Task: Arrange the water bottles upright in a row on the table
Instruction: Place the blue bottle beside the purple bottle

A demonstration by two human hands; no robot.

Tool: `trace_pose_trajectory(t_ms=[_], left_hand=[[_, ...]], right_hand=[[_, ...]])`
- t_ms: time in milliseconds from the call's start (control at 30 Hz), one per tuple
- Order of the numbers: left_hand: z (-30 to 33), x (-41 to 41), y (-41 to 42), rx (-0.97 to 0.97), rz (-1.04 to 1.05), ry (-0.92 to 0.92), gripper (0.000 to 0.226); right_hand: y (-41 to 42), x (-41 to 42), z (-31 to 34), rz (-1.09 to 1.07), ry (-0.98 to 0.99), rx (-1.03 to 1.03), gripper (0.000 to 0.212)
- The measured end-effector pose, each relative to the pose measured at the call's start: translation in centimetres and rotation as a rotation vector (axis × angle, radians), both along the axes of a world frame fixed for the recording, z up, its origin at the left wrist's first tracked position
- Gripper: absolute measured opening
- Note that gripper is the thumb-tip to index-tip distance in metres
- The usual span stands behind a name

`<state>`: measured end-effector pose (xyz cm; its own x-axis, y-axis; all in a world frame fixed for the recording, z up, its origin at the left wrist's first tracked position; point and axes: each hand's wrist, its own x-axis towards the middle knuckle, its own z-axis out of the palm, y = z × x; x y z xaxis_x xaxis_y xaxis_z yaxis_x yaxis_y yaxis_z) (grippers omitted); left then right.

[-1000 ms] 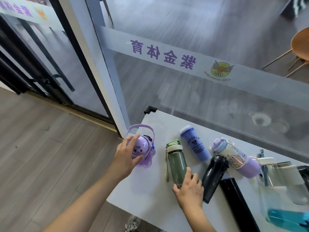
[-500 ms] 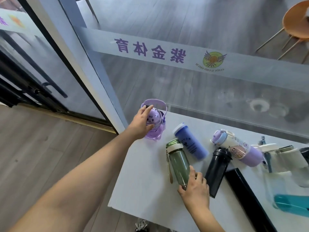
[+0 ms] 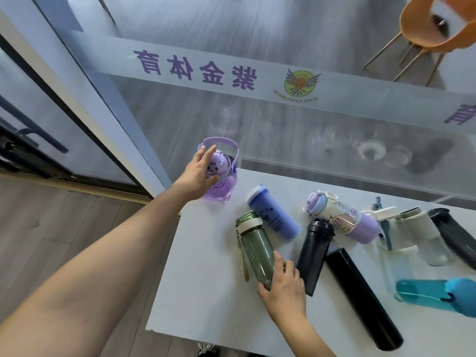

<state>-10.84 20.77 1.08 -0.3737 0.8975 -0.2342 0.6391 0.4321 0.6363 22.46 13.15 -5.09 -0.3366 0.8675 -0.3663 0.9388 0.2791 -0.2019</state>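
A small purple bottle with a loop handle stands upright at the far left corner of the white table. My left hand wraps around its lid and side. A green see-through bottle lies on its side, and my right hand grips its base end. Lying flat to the right are a blue bottle, a short black bottle, a long black flask, a white and lilac bottle, clear bottles with white caps and a teal bottle.
A glass wall with a frosted printed band runs right behind the table's far edge. An orange chair stands beyond the glass. A door frame and wooden floor lie to the left of the table.
My left hand has carried the purple bottle from the table's front left toward the far left corner and set it upright. My right hand has stayed on the green bottle.
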Motion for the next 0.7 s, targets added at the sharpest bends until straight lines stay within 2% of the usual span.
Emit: trace_pose_trajectory(t_ms=[100,200,300,400,600,700], left_hand=[[0.1,0.2,0.1,-0.009,0.018,0.048,0.087],[0.5,1.0,-0.2,-0.027,0.053,0.163,0.09],[1.1,1.8,-0.9,0.048,0.038,0.269,0.094],[1.2,2.2,-1.3,0.091,-0.013,0.3,0.09],[0.6,2.4,-1.3,0.121,0.019,0.256,0.083],[0.2,2.2,-1.0,0.134,0.015,0.252,0.083]], right_hand=[[0.6,0.0,0.5,0.002,0.009,-0.013,0.087],[1.8,-0.4,1.1,-0.013,0.085,0.06,0.079],[4.9,-1.6,1.4,-0.008,0.176,0.143,0.072],[9.4,-4.0,2.3,0.036,0.196,0.163,0.066],[16.5,-8.8,2.0,0.116,-0.003,-0.011,0.078],[18.0,-9.6,0.6,0.073,-0.033,-0.141,0.072]])
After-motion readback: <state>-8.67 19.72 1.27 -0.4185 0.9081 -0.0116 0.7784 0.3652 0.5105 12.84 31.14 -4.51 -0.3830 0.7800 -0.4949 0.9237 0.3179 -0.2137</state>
